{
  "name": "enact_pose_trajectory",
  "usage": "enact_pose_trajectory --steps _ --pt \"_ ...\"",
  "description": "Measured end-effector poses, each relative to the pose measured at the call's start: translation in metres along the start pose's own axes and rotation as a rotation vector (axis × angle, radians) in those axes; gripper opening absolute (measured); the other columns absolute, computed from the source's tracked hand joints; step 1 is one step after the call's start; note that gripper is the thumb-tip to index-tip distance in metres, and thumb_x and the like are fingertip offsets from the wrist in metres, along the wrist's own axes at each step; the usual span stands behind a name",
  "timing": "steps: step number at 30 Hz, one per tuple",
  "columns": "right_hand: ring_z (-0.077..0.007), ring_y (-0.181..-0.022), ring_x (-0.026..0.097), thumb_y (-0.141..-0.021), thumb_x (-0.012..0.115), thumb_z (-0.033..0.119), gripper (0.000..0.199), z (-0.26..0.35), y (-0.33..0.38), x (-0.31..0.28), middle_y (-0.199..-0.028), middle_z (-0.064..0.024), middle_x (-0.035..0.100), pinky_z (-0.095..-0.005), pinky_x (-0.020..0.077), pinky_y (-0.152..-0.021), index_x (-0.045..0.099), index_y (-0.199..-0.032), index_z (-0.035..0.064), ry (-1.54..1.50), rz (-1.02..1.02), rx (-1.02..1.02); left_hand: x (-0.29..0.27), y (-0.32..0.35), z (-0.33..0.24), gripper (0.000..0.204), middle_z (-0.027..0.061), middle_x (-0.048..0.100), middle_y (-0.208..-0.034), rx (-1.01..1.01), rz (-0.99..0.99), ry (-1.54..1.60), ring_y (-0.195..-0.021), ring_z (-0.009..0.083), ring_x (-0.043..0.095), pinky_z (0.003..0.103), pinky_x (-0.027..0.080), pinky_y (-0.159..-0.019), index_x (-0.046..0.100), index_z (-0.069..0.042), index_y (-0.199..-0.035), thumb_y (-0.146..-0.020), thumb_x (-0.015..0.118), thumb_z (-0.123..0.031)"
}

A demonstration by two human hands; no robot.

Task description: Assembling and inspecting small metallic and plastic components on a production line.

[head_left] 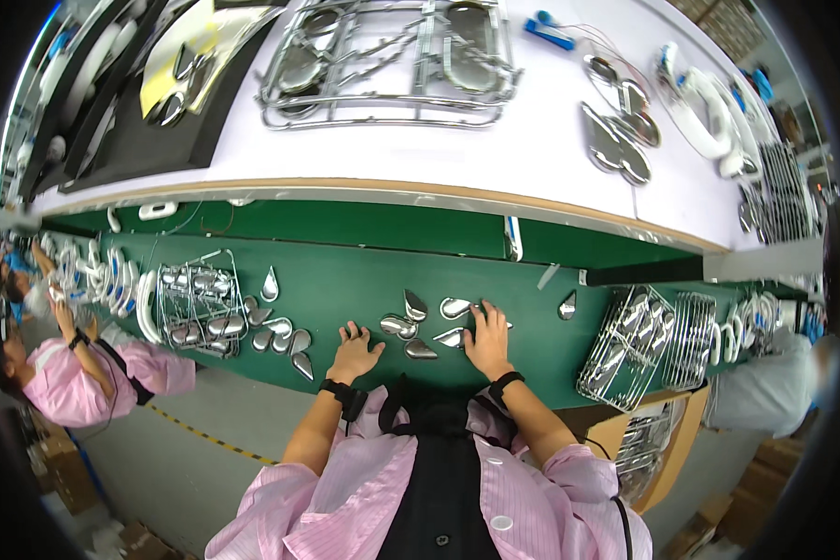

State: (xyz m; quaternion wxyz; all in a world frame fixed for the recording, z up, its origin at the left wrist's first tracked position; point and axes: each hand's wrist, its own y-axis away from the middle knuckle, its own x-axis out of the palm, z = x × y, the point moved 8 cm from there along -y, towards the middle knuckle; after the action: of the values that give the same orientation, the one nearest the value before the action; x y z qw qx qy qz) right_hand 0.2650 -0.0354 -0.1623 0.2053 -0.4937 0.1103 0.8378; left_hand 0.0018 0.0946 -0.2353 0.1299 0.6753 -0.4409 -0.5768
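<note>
My left hand [354,355] rests on the green tabletop with its fingers spread and nothing held. To its right lies a loose cluster of shiny chrome teardrop-shaped pieces, among them one rounded piece [399,326], an upright one [415,305] and one nearer me [420,349]. My right hand [487,343] is at the right side of this cluster, fingers stretched out and apart. Its fingertips are beside a chrome piece [455,308], and another piece [450,338] lies close to its thumb. A chrome bit shows at its right edge, partly hidden by the fingers.
A wire rack [199,303] of chrome pieces stands left, with several loose pieces [280,327] beside it. Another loaded rack [625,345] is right, above a cardboard box [686,448]. A white shelf [392,159] spans the far side. A co-worker in pink [93,373] works at left.
</note>
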Motion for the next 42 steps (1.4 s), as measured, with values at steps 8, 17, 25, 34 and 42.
enact_pose_trajectory --steps 8,17,25,34,42 --pt "-0.0405 -0.118 0.041 -0.074 0.068 0.014 0.053 -0.056 0.037 -0.101 -0.128 -0.0221 0.044 -0.0476 0.0350 -0.101 0.048 -0.122 0.0013 0.043 -0.365 0.183 -0.004 0.001 0.010 0.062 0.0272 0.028 -0.147 0.092 -0.059 0.021 -0.133 0.0497 0.028 0.047 0.034 -0.107 0.047 -0.001 -0.134 -0.091 0.050 -0.046" --pt "-0.0397 -0.118 0.043 -0.062 0.079 0.054 0.096 -0.229 0.183 -0.191 -0.126 -0.0240 0.047 -0.0460 0.0357 -0.101 0.044 -0.126 -0.0088 0.316 -0.480 1.128 -0.004 -0.004 -0.002 0.063 0.0290 0.023 -0.149 0.033 -0.088 -0.037 -0.136 0.0485 0.023 0.046 0.031 -0.109 0.043 -0.001 -0.138 -0.092 0.049 -0.045" --pt "-0.0354 -0.101 0.050 -0.059 0.074 0.042 0.067 -0.214 0.186 -0.220 -0.105 -0.0178 0.052 -0.0446 0.0416 -0.089 0.052 -0.101 -0.0040 0.269 -0.688 1.105 -0.017 0.025 -0.002 0.061 0.0273 0.035 -0.145 0.070 -0.229 0.265 -0.134 0.0384 0.037 0.043 0.032 -0.109 0.043 0.003 -0.136 -0.092 0.055 -0.037" --pt "-0.0391 -0.092 0.058 -0.061 0.073 0.030 0.068 -0.137 0.217 -0.289 -0.103 -0.0220 0.056 -0.0453 0.0468 -0.081 0.047 -0.113 -0.0047 0.148 -0.704 0.767 -0.096 0.129 -0.129 0.066 0.0202 0.048 -0.136 0.585 -0.556 0.453 -0.126 0.0326 0.046 0.041 0.037 -0.104 0.035 -0.003 -0.143 -0.088 0.065 -0.023" --pt "-0.0231 -0.077 0.063 -0.061 0.081 0.036 0.064 -0.009 0.180 -0.266 -0.088 -0.0145 0.064 -0.0338 0.0509 -0.070 0.061 -0.106 -0.0038 -0.443 0.271 0.324 -0.119 0.234 -0.274 0.079 0.0136 0.045 -0.139 1.132 -0.543 -0.255 -0.133 0.0340 0.036 0.054 0.021 -0.112 0.045 -0.010 -0.137 -0.072 0.077 -0.041"
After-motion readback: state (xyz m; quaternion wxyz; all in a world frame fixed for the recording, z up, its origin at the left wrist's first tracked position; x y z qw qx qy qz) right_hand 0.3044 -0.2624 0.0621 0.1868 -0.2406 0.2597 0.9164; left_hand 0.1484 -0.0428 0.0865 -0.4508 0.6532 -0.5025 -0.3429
